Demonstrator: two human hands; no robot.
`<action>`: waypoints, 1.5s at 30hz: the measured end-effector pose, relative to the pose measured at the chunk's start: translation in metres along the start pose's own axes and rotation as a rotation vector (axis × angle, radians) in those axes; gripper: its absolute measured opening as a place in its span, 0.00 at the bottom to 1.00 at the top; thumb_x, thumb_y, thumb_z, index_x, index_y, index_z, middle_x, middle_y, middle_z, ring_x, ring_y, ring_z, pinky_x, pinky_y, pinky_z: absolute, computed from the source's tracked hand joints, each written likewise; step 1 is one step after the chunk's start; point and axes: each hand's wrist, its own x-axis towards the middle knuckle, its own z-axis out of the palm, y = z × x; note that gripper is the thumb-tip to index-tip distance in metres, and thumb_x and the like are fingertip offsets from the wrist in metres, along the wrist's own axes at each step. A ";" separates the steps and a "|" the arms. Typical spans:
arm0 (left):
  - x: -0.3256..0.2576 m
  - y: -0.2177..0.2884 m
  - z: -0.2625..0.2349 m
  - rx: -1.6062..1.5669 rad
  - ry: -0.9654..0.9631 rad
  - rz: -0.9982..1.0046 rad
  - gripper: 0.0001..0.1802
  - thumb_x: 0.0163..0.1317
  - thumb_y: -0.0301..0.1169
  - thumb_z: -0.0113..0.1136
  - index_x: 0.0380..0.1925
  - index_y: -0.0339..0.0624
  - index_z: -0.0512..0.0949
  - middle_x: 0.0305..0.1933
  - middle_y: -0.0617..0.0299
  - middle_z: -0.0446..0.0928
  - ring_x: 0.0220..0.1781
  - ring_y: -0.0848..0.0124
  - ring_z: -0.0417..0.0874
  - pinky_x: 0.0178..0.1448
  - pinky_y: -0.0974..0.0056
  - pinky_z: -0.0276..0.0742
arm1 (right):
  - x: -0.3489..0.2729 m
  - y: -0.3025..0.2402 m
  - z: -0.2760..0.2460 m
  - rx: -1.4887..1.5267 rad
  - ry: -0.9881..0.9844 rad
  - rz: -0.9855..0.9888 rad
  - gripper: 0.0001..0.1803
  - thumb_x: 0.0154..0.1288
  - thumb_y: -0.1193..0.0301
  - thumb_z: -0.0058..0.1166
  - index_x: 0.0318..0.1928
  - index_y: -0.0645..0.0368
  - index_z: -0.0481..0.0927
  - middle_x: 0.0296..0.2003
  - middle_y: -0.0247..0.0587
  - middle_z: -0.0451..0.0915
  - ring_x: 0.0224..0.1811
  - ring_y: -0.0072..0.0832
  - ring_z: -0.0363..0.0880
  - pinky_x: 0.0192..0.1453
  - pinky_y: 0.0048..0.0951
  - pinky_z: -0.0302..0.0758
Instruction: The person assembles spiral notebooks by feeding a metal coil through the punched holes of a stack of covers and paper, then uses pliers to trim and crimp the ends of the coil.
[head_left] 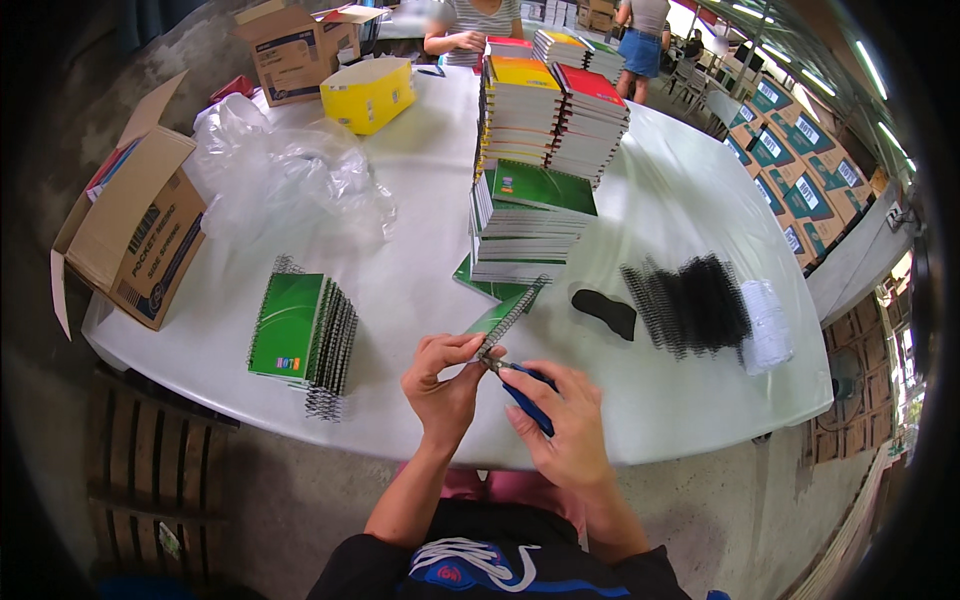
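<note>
My left hand (440, 388) grips a small green notebook (494, 317) near its bottom corner, with the spine turned up. A black spiral coil (519, 312) runs along that spine. In my right hand (565, 418) is a pair of blue-handled pliers (532, 410), its jaws at the near end of the coil beside my left fingertips. Whether the jaws touch the wire is too small to tell. Just beyond my hands rises an uneven stack of green notebooks (545, 188). To the left stands a pile of green spiral notebooks (285, 328) with coil ends sticking out.
Loose black coils (690, 305) lie at the right by a white bundle (767, 325) and a flat black piece (604, 312). Taller notebook stacks (522, 110) stand behind. Clear plastic (290, 175), a yellow box (368, 95) and an open carton (155, 235) occupy the left. A person (475, 25) is across the table.
</note>
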 end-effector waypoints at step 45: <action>0.080 0.109 0.004 -0.452 -0.135 0.289 0.11 0.64 0.26 0.54 0.46 0.36 0.74 0.42 0.56 0.76 0.39 0.68 0.77 0.48 0.66 0.69 | 0.061 -0.010 -0.060 0.881 0.660 -0.446 0.20 0.55 0.82 0.60 0.49 0.63 0.71 0.37 0.45 0.76 0.37 0.27 0.75 0.40 0.24 0.72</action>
